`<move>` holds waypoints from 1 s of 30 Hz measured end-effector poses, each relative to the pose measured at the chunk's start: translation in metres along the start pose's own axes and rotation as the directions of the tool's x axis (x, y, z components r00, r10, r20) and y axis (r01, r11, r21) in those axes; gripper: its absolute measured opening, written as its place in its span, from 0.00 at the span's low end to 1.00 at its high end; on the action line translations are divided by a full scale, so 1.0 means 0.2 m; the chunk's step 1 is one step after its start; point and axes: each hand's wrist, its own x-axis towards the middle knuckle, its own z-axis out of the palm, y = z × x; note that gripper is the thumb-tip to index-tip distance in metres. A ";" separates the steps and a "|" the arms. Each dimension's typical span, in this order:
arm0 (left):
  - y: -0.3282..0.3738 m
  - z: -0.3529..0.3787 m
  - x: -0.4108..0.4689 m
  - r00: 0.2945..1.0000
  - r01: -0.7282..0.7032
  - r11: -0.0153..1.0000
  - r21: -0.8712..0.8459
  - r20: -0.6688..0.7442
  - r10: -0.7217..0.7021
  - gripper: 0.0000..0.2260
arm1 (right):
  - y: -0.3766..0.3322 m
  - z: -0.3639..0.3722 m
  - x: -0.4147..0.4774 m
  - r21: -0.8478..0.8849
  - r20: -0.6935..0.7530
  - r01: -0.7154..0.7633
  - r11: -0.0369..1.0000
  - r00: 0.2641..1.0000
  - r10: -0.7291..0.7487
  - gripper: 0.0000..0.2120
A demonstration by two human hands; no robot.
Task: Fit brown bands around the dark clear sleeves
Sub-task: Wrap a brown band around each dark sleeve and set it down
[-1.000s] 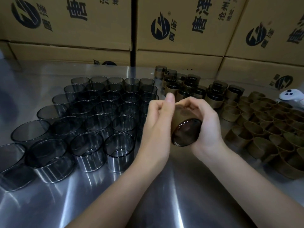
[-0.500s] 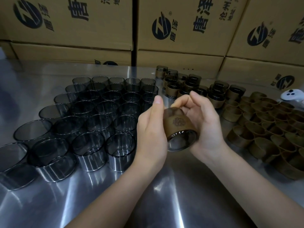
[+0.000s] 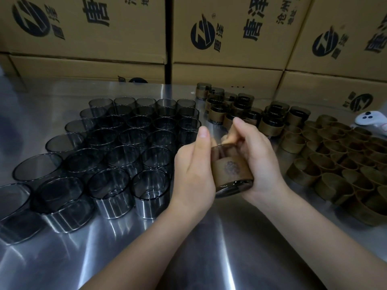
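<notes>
The held sleeve (image 3: 232, 186) is a short cylinder of smoky dark clear plastic, w/ a brown band (image 3: 222, 174) fitted around its middle. A thin clear rim shows above and below the band, and a dark round emblem on the band faces the camera.

It is up in the air over the steel worktop (image 3: 209, 243), between both hands. The left hand (image 3: 194, 170) is against its left side w/ the thumb stretched upward, and its other fingers curl behind the sleeve. The right hand (image 3: 261, 162) wraps the right side, fingers hooked over the top rim (blurred). So both grips are clamped on the sleeve.

Left of the held sleeve stand rows of bare dark sleeves (image 3: 125, 143). Behind it are banded sleeves (image 3: 270, 124), and to the right many loose brown bands (image 3: 335, 162). Further right lies a white controller (image 3: 369, 120), and far behind are cardboard boxes (image 3: 230, 65).

Vs. 0.5 s ago: the open mouth no longer points to the camera. The sleeve is turned more upright and the emblem is now in front. Approx. same place.
</notes>
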 end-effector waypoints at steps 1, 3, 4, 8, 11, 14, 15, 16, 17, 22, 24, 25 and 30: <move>0.00 0.00 0.00 1.000 -0.001 1.000 0.001 0.002 0.001 0.22 | 0.00 0.00 0.00 -0.014 0.001 0.010 1.000 1.000 -0.010 0.18; 0.00 0.00 0.00 1.000 -0.002 1.000 0.011 0.008 0.002 0.22 | 0.00 0.00 0.00 -0.037 0.007 0.020 0.999 1.000 -0.020 0.18; 0.00 0.00 0.00 1.000 -0.006 1.000 0.014 0.011 0.006 0.22 | 0.00 0.00 0.00 -0.048 0.010 0.021 0.999 1.000 -0.021 0.18; 0.00 -0.01 0.00 0.999 -0.023 1.000 0.013 0.023 0.022 0.23 | -0.01 -0.01 0.00 -0.093 0.024 0.020 0.995 1.000 -0.018 0.19; 0.00 -0.01 0.00 0.999 -0.022 1.000 0.009 0.034 0.022 0.24 | -0.01 -0.01 0.00 -0.116 0.029 0.018 0.993 0.999 -0.015 0.19; -0.01 -0.01 -0.01 0.998 -0.033 0.999 0.007 0.052 0.033 0.26 | -0.02 -0.01 0.00 -0.149 0.021 0.023 0.989 1.000 -0.020 0.20; -0.01 -0.01 -0.01 0.998 -0.038 0.999 0.012 0.054 0.037 0.26 | -0.02 -0.01 0.00 -0.159 0.023 0.025 0.987 1.000 -0.021 0.20; -0.01 -0.01 -0.01 0.998 -0.040 0.999 0.015 0.055 0.039 0.25 | -0.02 -0.01 0.00 -0.169 0.025 0.028 0.985 0.999 -0.024 0.20; -0.01 -0.01 -0.01 0.998 -0.038 0.999 0.016 0.055 0.037 0.25 | -0.02 -0.01 0.00 -0.180 0.026 0.031 0.983 0.999 -0.026 0.20; 0.00 -0.02 -0.01 0.998 -0.045 0.998 0.037 0.056 0.043 0.25 | -0.02 -0.02 -0.01 -0.207 0.022 0.047 0.977 0.999 -0.044 0.21; 0.00 -0.02 -0.01 0.997 -0.054 0.997 0.052 0.055 0.051 0.25 | -0.02 -0.02 -0.01 -0.208 0.023 0.049 0.977 0.999 -0.045 0.21; 0.00 -0.02 -0.01 0.997 -0.052 0.997 0.053 0.057 0.049 0.25 | -0.02 -0.02 0.00 -0.209 0.025 0.051 0.977 0.999 -0.047 0.21; -0.01 -0.02 0.00 0.997 -0.052 0.998 0.022 0.055 0.051 0.26 | -0.02 -0.02 -0.01 -0.220 0.044 0.077 0.972 0.997 -0.069 0.22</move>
